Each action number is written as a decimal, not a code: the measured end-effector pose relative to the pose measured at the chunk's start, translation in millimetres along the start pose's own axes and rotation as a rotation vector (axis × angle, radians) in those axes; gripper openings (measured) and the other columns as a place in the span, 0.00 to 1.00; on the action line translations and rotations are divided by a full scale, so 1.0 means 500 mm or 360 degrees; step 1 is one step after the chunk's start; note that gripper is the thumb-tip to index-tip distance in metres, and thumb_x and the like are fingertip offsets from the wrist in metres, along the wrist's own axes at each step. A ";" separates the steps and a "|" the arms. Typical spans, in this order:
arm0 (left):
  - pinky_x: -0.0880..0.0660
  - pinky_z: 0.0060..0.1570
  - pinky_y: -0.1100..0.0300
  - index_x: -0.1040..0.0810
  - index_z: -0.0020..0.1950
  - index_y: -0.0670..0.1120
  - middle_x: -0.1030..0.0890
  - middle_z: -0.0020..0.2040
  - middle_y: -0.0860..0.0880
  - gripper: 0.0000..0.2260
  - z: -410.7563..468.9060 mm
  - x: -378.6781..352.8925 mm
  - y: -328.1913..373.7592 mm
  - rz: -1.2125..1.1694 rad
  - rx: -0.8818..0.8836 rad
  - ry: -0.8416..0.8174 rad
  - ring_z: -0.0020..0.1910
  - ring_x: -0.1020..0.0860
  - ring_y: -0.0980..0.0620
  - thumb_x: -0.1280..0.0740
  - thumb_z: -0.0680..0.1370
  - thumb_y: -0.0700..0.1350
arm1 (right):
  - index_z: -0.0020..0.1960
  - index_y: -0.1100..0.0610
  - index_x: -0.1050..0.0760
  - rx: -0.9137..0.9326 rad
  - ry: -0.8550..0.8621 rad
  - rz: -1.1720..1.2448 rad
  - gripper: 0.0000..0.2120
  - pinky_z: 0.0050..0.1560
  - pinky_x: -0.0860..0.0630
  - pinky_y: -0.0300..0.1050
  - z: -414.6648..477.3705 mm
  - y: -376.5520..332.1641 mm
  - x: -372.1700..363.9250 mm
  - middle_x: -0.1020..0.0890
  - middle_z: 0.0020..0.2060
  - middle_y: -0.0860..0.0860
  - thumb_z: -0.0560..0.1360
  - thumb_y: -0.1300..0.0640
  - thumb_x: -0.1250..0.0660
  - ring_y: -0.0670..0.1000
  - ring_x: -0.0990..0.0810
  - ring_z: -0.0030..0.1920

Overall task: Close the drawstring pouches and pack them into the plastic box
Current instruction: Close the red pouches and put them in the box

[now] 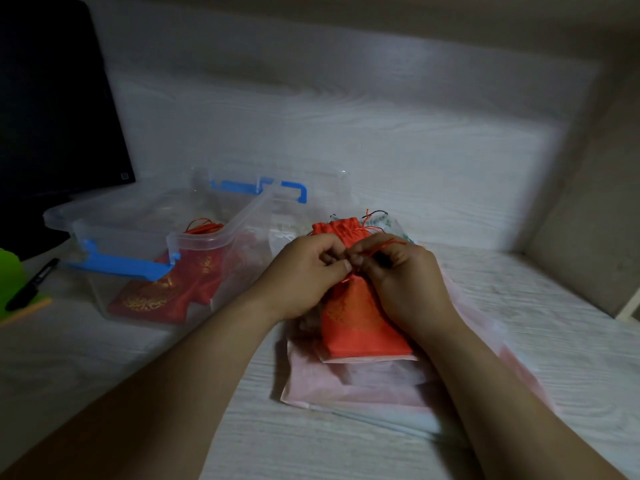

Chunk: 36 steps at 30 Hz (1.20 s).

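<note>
One view: your head camera, wide-angle, looks forward and down across the desk (104, 358) toward the back wall (346, 116). Close range: your left forearm (194, 368) and right forearm (485, 393) enter from the bottom edge and converge at the red pouch (363, 323) just below frame centre. Plastic box (214, 233) lies left of centre; monitor (52, 98) is cut by the upper left edge; side wall (588, 168) closes the right

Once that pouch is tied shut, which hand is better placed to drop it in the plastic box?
Probably the left hand: the open plastic box stands on its side of the orange pouch, so the right hand would have to cross over. Both hands now pinch the pouch's neck.
</note>
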State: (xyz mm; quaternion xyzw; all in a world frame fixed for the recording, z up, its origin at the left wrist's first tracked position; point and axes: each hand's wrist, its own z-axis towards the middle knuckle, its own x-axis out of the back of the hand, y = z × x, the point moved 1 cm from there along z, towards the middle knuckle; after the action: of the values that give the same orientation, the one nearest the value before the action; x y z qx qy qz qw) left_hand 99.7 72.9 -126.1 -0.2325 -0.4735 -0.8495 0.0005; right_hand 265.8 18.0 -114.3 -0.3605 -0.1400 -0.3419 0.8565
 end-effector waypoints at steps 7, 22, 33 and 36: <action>0.32 0.35 0.56 0.20 0.46 0.48 0.26 0.33 0.53 0.04 -0.004 -0.006 0.008 -0.0018 -0.0062 0.0033 0.32 0.30 0.57 0.31 0.73 0.46 | 0.47 0.53 0.14 0.0015 -0.0027 0.0036 0.06 0.54 0.24 0.35 0.001 -0.004 -0.004 0.14 0.46 0.41 0.76 0.63 0.26 0.41 0.16 0.49; 0.35 0.34 0.64 0.29 0.42 0.48 0.29 0.30 0.58 0.12 -0.003 0.004 -0.002 -0.0267 -0.0084 -0.0110 0.31 0.33 0.61 0.31 0.81 0.37 | 0.46 0.50 0.18 -0.0160 -0.0011 0.0250 0.08 0.48 0.27 0.32 0.000 -0.016 -0.005 0.15 0.43 0.43 0.79 0.62 0.29 0.41 0.17 0.46; 0.33 0.35 0.66 0.29 0.46 0.44 0.26 0.33 0.55 0.08 -0.014 0.002 0.017 -0.0551 -0.0030 -0.0237 0.33 0.31 0.60 0.36 0.85 0.39 | 0.47 0.52 0.19 -0.0199 0.0003 0.0361 0.07 0.50 0.25 0.40 0.001 -0.012 0.003 0.16 0.41 0.45 0.80 0.63 0.31 0.45 0.18 0.45; 0.33 0.40 0.57 0.29 0.47 0.42 0.28 0.39 0.44 0.09 -0.015 0.005 0.018 -0.0590 -0.0017 -0.0245 0.38 0.31 0.51 0.35 0.84 0.45 | 0.47 0.50 0.20 -0.0196 0.0054 0.0364 0.06 0.49 0.23 0.44 0.002 -0.007 0.002 0.16 0.41 0.45 0.79 0.59 0.31 0.46 0.18 0.44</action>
State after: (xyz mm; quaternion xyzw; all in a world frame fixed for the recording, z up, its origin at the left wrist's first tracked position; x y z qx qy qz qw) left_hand 96.5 62.3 -121.0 -0.2055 -0.5024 -0.8173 -0.1933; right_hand 264.0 16.6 -111.1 -0.4201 -0.0622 -0.2562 0.8684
